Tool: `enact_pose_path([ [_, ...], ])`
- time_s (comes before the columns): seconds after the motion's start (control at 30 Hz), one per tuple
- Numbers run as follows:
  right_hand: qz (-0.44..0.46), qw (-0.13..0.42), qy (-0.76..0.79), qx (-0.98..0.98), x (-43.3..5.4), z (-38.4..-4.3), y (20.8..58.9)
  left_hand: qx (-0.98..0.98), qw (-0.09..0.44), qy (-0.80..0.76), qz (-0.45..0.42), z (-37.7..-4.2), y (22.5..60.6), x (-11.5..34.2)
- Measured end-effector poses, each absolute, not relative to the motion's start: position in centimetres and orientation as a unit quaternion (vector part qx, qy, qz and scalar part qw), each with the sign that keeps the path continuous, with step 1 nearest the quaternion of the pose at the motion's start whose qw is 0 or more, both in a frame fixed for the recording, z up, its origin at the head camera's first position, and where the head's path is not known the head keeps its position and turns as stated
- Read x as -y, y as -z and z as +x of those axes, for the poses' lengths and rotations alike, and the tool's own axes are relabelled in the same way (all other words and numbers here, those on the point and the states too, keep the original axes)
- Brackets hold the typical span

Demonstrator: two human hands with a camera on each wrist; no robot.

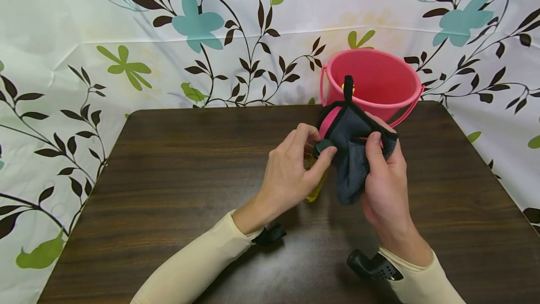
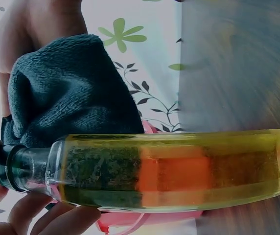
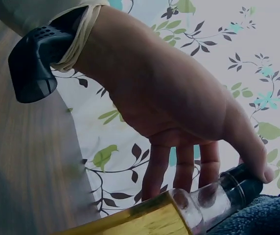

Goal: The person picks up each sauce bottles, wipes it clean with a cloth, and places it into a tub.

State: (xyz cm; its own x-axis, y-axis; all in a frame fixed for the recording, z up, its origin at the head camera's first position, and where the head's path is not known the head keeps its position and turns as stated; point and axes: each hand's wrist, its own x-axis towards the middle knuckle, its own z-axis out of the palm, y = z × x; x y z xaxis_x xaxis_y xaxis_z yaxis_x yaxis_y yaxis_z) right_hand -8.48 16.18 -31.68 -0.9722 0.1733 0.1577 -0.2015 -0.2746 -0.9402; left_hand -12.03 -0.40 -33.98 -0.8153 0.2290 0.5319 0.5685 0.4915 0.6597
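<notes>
Dark wood-grain tabletop [image 1: 190, 177], backed by leaf-patterned sheet [image 1: 126, 27]. Bottle of yellow liquid [image 2: 174, 171] gripped at its dark cap [image 1: 322, 145] by left hand [image 1: 288, 170], its body below that grip. Black-trimmed grey cloth [image 1: 348, 163] pinched by right hand [image 1: 386, 182], just beside the bottle. Pink bucket [image 1: 402, 72] seen beyond right hand.

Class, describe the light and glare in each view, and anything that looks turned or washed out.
Head: soft glare on the wood-grain tabletop near the bottom; left wrist: dim and bluish, the bottle of yellow liquid sideways, the blue-grey cloth clearly textured; right wrist: also dim, the floral backdrop washed out toward the upper right.
</notes>
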Motion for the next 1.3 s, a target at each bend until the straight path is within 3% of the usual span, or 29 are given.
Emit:
enact_pose_path([
  [0.77,-0.006,0.103,-0.755,0.647,-16.1,-8.2,33.2,0.858,0.186,0.423,-0.225,-12.1,33.9,0.1],
  [1.3,0.028,0.101,-0.737,0.667,-14.1,-8.2,34.9,0.860,0.193,0.423,-0.213,-11.9,33.7,-0.2],
])
